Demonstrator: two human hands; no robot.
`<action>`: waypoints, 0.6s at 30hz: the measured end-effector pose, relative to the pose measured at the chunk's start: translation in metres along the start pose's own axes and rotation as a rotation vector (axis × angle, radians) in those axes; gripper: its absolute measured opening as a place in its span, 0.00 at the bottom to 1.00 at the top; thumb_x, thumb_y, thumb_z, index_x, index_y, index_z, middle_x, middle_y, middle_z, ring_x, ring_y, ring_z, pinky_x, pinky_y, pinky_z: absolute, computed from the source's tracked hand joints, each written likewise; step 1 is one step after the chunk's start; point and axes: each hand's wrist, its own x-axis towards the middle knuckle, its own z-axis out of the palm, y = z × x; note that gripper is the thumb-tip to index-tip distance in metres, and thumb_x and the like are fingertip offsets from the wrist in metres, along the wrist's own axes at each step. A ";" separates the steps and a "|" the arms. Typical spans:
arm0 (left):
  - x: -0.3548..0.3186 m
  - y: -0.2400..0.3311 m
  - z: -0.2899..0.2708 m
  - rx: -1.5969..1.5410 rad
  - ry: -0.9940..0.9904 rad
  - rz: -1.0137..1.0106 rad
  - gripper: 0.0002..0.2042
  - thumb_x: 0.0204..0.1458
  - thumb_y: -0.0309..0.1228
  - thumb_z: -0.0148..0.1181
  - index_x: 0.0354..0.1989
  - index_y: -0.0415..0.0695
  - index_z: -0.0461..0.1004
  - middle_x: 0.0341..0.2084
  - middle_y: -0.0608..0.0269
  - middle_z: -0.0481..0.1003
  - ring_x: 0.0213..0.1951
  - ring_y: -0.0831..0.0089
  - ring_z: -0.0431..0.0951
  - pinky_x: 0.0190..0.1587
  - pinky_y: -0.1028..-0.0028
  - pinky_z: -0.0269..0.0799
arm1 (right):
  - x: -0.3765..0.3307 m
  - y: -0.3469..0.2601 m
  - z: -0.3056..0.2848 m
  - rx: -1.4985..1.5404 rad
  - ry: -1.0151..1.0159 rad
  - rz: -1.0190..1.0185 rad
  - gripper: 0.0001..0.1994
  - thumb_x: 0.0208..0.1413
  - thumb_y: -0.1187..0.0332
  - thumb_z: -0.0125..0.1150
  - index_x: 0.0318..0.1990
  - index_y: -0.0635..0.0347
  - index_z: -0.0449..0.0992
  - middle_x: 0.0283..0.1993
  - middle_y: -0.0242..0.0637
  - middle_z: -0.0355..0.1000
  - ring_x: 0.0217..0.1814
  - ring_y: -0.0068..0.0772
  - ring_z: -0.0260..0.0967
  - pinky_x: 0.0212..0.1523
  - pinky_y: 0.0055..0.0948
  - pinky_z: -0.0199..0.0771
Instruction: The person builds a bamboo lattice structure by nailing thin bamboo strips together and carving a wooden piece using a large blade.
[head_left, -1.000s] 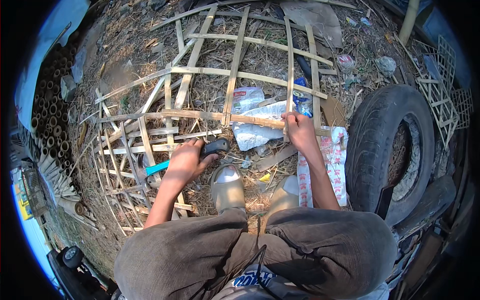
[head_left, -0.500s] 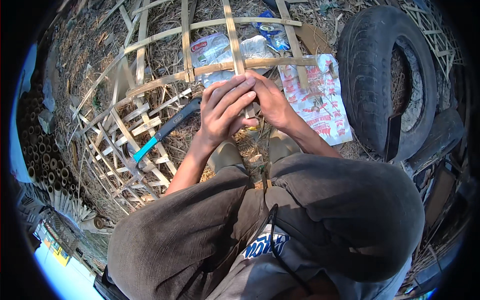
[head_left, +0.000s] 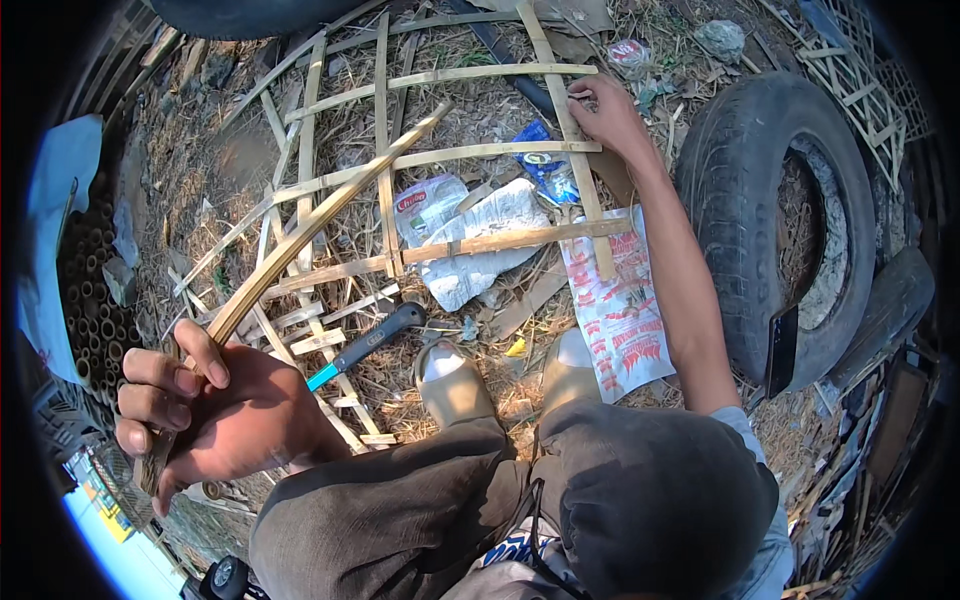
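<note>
A long split-bamboo strip (head_left: 330, 210) slants up and away from my left hand (head_left: 220, 410), whose fingers are wrapped round its near end. It passes over the left part of an open bamboo lattice (head_left: 450, 155) lying on the ground. At the lattice's far right my right hand (head_left: 605, 110) is stretched out with bent fingers, gripping a lengthwise strip near the end of a crosspiece. Beneath the lattice's near left part lies a tool with a black handle (head_left: 380, 335) and a turquoise shaft; its head is hidden behind my left arm.
A tyre (head_left: 725, 190) lies at the right, with a dark blade-like piece (head_left: 782, 350) against it. Printed sheet (head_left: 625, 330), blue wrapper (head_left: 550, 170) and a whitish slab (head_left: 480, 245) lie about the lattice. Cut bamboo tubes (head_left: 95, 320) are stacked at the left.
My hands were together on a lengthwise strip in the lattice's middle. That strip has left its place; my left hand has swung left holding a strip, and my right has reached far right.
</note>
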 end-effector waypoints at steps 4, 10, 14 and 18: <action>-0.004 0.010 0.023 0.014 0.091 -0.082 0.26 0.62 0.62 0.48 0.31 0.48 0.68 0.20 0.74 0.54 0.26 0.78 0.57 0.19 0.80 0.57 | 0.011 -0.075 0.034 -0.593 -0.075 0.019 0.20 0.52 0.59 0.72 0.47 0.64 0.81 0.48 0.49 0.77 0.58 0.48 0.69 0.61 0.48 0.64; -0.021 -0.007 0.050 -0.073 -0.054 -0.115 0.23 0.64 0.59 0.46 0.33 0.51 0.69 0.20 0.75 0.55 0.26 0.80 0.58 0.18 0.80 0.58 | 0.031 -0.064 0.058 -0.772 -0.076 0.020 0.16 0.53 0.62 0.68 0.43 0.67 0.83 0.50 0.51 0.75 0.57 0.50 0.67 0.56 0.47 0.63; -0.038 -0.045 0.088 -0.065 -0.090 0.018 0.20 0.63 0.58 0.50 0.41 0.52 0.70 0.22 0.76 0.57 0.25 0.79 0.58 0.19 0.81 0.59 | 0.038 -0.074 0.054 -0.904 -0.112 0.012 0.13 0.53 0.67 0.60 0.39 0.65 0.85 0.52 0.50 0.73 0.57 0.48 0.63 0.55 0.43 0.60; -0.028 -0.070 0.077 -0.006 -0.316 0.186 0.21 0.58 0.53 0.60 0.53 0.55 0.70 0.25 0.75 0.60 0.24 0.78 0.60 0.21 0.81 0.60 | 0.044 -0.132 0.048 -0.585 -0.023 0.021 0.20 0.55 0.56 0.62 0.39 0.68 0.84 0.50 0.58 0.74 0.58 0.57 0.65 0.56 0.46 0.64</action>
